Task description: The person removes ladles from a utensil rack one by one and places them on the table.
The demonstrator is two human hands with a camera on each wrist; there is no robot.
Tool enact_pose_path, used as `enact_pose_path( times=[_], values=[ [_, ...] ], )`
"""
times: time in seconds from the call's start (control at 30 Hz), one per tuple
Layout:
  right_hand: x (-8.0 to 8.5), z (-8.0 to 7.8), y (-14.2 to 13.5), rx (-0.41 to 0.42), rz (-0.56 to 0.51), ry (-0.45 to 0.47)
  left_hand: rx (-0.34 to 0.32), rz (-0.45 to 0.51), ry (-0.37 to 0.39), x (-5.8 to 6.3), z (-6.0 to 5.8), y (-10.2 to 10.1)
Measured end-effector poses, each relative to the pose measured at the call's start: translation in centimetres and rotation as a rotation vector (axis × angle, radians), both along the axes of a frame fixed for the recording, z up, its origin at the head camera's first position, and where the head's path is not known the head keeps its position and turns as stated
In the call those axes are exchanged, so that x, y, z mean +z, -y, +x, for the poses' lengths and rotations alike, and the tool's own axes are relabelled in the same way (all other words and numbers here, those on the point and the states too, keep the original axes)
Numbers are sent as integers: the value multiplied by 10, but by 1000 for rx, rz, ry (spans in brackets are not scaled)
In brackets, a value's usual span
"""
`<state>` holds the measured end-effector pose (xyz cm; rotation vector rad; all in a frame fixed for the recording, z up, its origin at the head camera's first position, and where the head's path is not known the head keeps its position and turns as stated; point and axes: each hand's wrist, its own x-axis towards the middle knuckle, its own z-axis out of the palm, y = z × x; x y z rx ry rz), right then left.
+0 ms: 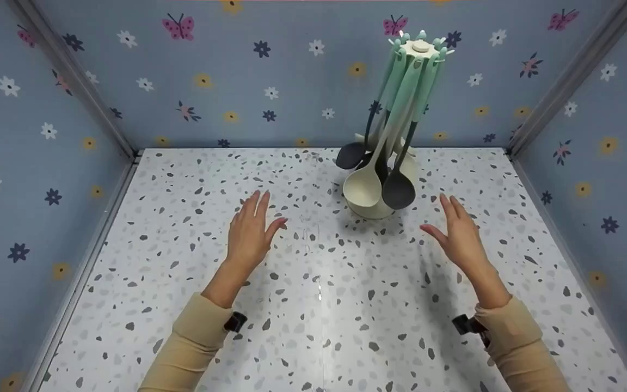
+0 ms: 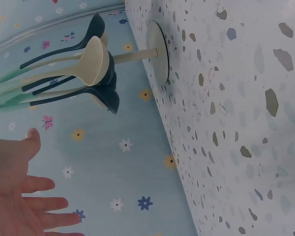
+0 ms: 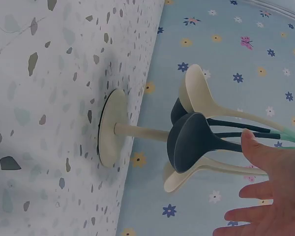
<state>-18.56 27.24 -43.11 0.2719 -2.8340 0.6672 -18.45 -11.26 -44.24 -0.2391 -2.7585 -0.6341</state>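
A utensil stand [image 1: 420,48] with a cream top and round base rises at the back right of the table. Several ladles and spoons with mint-green handles hang round it, among them a cream ladle [image 1: 362,186] and a dark grey ladle [image 1: 399,190]. To the left of the stand, my left hand [image 1: 248,234] hovers with fingers straight and thumb spread, holding nothing. My right hand [image 1: 460,234] is held likewise to the right of the stand, apart from it. In the right wrist view the right thumb overlaps the dark ladle's [image 3: 192,142] handle.
The white speckled table [image 1: 302,305] meets a blue flowered back wall [image 1: 292,71]. Similar side panels [image 1: 14,207] close off the left and right, with grey metal strips along the corners. Both sleeves carry a small black wrist camera [image 1: 235,322].
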Motion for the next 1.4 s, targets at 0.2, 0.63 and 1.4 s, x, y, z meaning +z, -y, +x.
enact_pose_path(
  times=[0.2, 0.63, 1.4],
  values=[
    [12, -4, -2, 4, -104, -48, -25, 57, -111, 11, -6, -2],
    [43, -18, -4, -29, -289, -184, -80, 281, -177, 44, -26, -17],
    [107, -52, -3, -48, -559, -225, -216, 503, -77, 122, -63, -50]
  ],
)
